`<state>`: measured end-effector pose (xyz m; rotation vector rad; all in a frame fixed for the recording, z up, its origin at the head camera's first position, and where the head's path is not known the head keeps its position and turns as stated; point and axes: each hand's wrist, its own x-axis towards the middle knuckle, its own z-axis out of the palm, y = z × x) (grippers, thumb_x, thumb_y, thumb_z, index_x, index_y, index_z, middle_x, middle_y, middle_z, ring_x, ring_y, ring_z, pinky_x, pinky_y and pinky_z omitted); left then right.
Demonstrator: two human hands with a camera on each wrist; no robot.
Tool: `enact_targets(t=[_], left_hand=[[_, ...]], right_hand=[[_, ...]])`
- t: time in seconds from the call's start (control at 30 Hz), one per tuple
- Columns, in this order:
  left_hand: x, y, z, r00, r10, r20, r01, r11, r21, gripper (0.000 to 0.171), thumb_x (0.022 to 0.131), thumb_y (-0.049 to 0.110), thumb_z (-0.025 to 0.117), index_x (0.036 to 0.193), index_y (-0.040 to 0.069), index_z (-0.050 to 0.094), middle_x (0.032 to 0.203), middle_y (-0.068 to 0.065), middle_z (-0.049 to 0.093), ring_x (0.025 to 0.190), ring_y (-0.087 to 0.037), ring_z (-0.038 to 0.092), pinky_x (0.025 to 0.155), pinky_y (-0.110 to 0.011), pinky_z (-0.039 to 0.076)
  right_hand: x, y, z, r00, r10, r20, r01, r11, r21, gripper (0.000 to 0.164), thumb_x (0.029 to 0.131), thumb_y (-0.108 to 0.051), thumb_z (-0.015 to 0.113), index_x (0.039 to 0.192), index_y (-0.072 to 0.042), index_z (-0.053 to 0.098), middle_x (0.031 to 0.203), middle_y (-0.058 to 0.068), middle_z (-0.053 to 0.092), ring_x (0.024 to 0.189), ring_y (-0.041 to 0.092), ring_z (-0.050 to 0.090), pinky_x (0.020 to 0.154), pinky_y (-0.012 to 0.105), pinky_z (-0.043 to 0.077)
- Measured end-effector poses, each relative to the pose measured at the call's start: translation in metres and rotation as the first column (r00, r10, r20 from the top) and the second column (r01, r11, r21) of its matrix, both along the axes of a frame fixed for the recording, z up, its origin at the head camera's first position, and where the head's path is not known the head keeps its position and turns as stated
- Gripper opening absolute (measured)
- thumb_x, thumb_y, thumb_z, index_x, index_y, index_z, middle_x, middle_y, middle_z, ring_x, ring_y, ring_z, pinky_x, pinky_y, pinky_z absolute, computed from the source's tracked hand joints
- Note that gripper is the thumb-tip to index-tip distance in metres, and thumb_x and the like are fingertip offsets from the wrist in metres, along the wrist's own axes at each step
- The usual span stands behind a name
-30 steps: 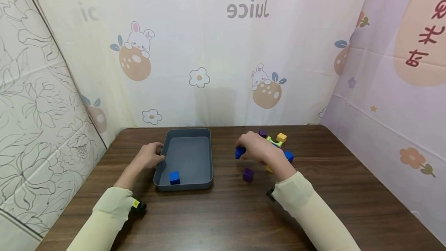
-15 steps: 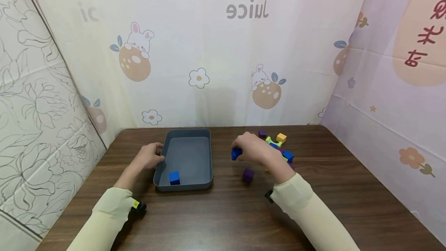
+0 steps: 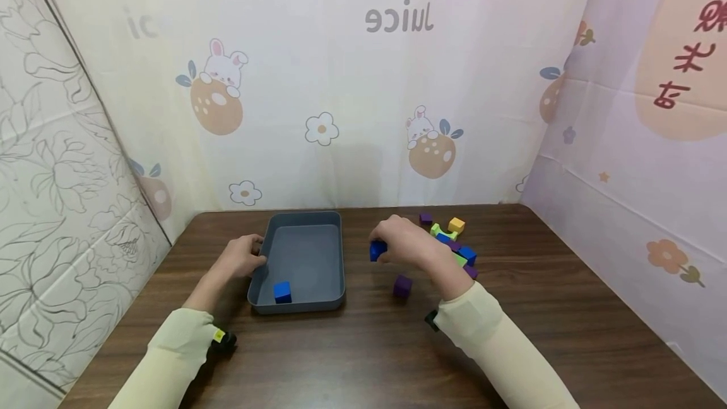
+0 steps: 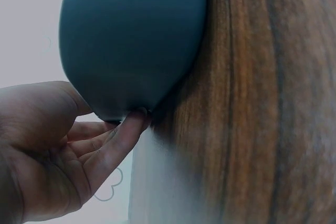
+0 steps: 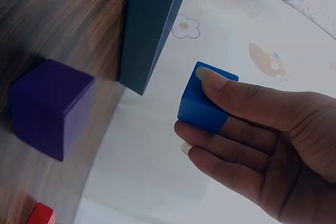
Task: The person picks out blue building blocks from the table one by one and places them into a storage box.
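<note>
My left hand (image 3: 241, 255) holds the left side of a grey rectangular tray (image 3: 343, 270); in the left wrist view its thumb is up by the rim and its fingertips (image 4: 137, 119) meet the outer wall. A blue block (image 3: 283, 292) lies inside the tray, at its near left corner. To the right of the tray my right hand (image 3: 400, 242) pinches another blue block (image 5: 202, 100) between thumb and fingers, raised off the table. Below that hand a purple block (image 3: 402, 286) sits alone on the table.
Right of the right hand lies a loose cluster: a green arch (image 3: 444, 232), a yellow block (image 3: 457, 225), a blue block (image 3: 467, 255) and several purple pieces. A red block (image 5: 41, 214) shows at the right wrist view's edge. A patterned curtain (image 3: 352, 81) hangs behind the table.
My right hand has moved left with the blue block, away from the cluster and nearer the tray, uncovering more of the pieces. The left hand stays at the tray.
</note>
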<state>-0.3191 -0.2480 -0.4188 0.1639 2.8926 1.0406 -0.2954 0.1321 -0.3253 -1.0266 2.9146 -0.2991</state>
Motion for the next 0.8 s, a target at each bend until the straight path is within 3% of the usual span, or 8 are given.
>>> enact_targets(t=[0.4, 0.8], left_hand=[[0.0, -0.001, 0.0, 1.0, -0.003, -0.012, 0.003, 1.0, 0.002, 0.052, 0.094, 0.001, 0.066, 0.141, -0.017, 0.051, 0.114, -0.03, 0.072, 0.085, -0.029, 0.075, 0.062, -0.038, 0.066], [0.002, 0.0, 0.001, 1.0, 0.005, -0.014, -0.005, 1.0, 0.01, 0.052, 0.094, 0.001, 0.067, 0.141, -0.016, 0.052, 0.115, -0.031, 0.071, 0.087, -0.031, 0.075, 0.062, -0.038, 0.066]], right_hand=[[0.004, -0.02, 0.005, 1.0, -0.006, 0.024, 0.006, 1.0, -0.019, 0.025, 0.089, -0.013, 0.087, 0.113, -0.012, 0.081, 0.106, 0.0, 0.075, 0.095, 0.018, 0.066, 0.088, 0.039, 0.063], [0.007, -0.044, 0.006, 0.997, 0.074, 0.013, -0.074, 0.997, -0.018, 0.03, 0.087, -0.015, 0.089, 0.116, -0.011, 0.082, 0.107, 0.001, 0.078, 0.088, 0.012, 0.068, 0.085, 0.033, 0.064]])
